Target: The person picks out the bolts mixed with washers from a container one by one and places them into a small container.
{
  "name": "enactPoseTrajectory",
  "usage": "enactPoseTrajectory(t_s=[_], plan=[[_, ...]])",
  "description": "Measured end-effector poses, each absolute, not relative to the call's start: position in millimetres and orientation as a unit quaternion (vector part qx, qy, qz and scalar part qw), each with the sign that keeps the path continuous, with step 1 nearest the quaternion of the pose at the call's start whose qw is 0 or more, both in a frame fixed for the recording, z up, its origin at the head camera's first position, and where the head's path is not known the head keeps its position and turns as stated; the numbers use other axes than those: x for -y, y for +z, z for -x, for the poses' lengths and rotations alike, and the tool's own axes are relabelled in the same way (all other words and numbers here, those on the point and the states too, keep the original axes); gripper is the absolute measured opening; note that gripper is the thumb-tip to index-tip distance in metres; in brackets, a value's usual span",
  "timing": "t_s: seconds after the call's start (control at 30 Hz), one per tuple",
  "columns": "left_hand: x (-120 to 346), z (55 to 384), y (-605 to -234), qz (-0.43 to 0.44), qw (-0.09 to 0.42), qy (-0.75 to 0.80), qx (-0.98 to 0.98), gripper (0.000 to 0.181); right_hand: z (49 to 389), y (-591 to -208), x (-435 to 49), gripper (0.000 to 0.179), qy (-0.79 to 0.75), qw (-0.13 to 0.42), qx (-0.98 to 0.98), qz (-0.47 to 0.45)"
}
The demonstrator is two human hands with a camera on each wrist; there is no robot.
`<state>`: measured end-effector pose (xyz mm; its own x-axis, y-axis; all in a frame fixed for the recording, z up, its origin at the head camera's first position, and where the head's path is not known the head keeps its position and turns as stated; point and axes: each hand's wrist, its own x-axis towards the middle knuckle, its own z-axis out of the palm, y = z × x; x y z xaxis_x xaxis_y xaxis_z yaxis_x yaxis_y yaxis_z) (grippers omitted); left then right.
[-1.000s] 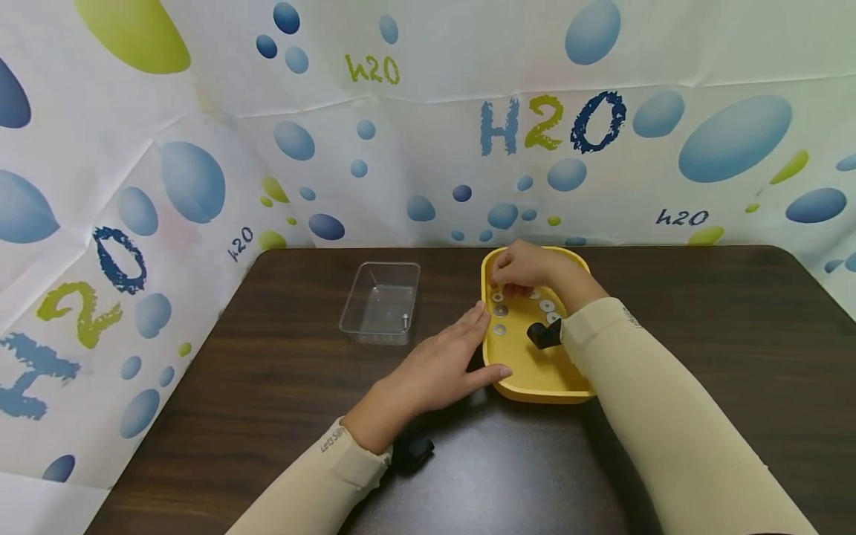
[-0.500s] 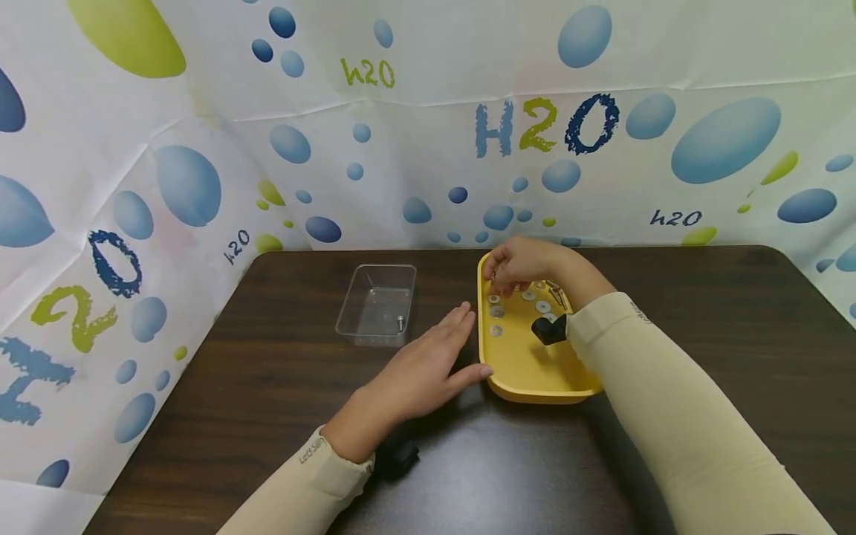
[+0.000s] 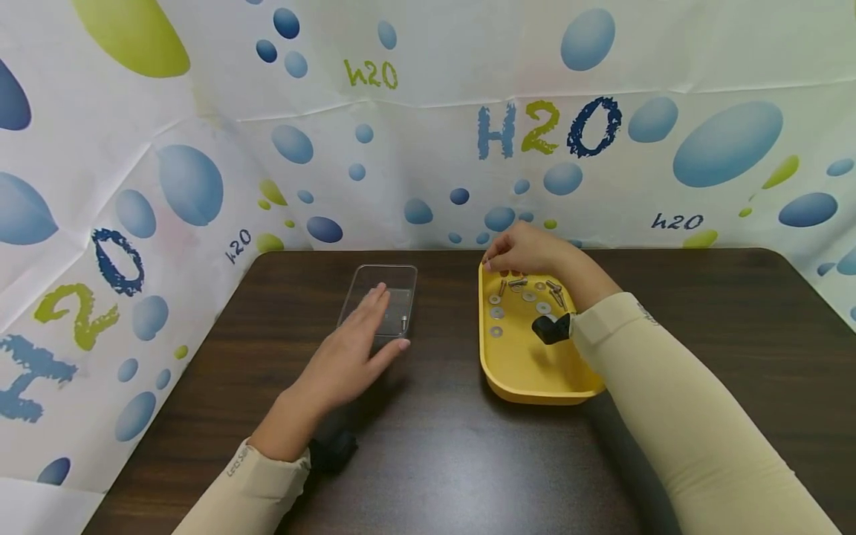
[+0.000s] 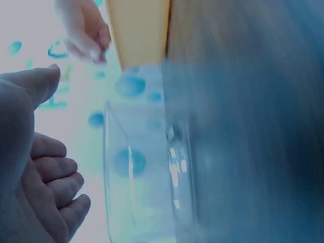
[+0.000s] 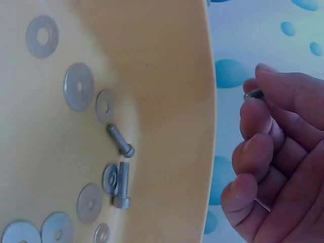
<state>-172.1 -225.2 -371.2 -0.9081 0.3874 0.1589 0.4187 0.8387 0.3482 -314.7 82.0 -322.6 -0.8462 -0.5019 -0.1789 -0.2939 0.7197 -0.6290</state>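
Observation:
My right hand point(image 3: 528, 249) is raised over the far left rim of the yellow tray point(image 3: 521, 368). Between thumb and index finger it pinches a small metal bolt point(image 5: 255, 93), mostly hidden by the fingertips. Beneath it in the tray lie several bolts point(image 5: 122, 185) and flat washers point(image 5: 79, 87). My left hand point(image 3: 344, 357), fingers straight and thumb spread, holds nothing. It is at the near side of the clear plastic box point(image 3: 415, 279), overlapping it in the head view. One bolt point(image 3: 404, 322) is inside that box, toward its right side.
Both containers stand on a dark wood-look table point(image 3: 435, 446), with a stretch of tabletop between them. A white sheet printed with blue drops point(image 3: 417, 210) hangs right behind the table's far edge. A black wrist camera point(image 3: 551, 329) hangs over the tray.
My left hand has left the tray's left edge and moved left to the clear box. My right hand has risen from inside the tray to its rim, pinching the bolt.

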Motion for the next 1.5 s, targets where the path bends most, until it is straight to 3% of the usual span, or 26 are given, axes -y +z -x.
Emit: enactPoseTrajectory(t_s=[0.4,0.73,1.13,1.5], plan=[[272.7,194.1,-382.3,0.139,0.028,-0.222,0.965,0.077,300.8,-300.2,-54.8,0.026,-0.316,0.092,-0.913,0.239],[279.0,199.8,-387.9,0.14,-0.023,-0.22,0.965,0.068,286.2,-284.0,-5.9,0.024,-0.319,0.092,-0.895,0.299],[277.5,202.1,-389.0,0.138,-0.043,-0.23,0.962,0.07,278.0,-307.5,56.5,0.019,-0.222,0.163,-0.884,0.379],[278.0,203.3,-387.6,0.141,-0.048,-0.239,0.96,0.069,272.3,-325.8,81.2,0.011,-0.18,0.204,-0.884,0.38]])
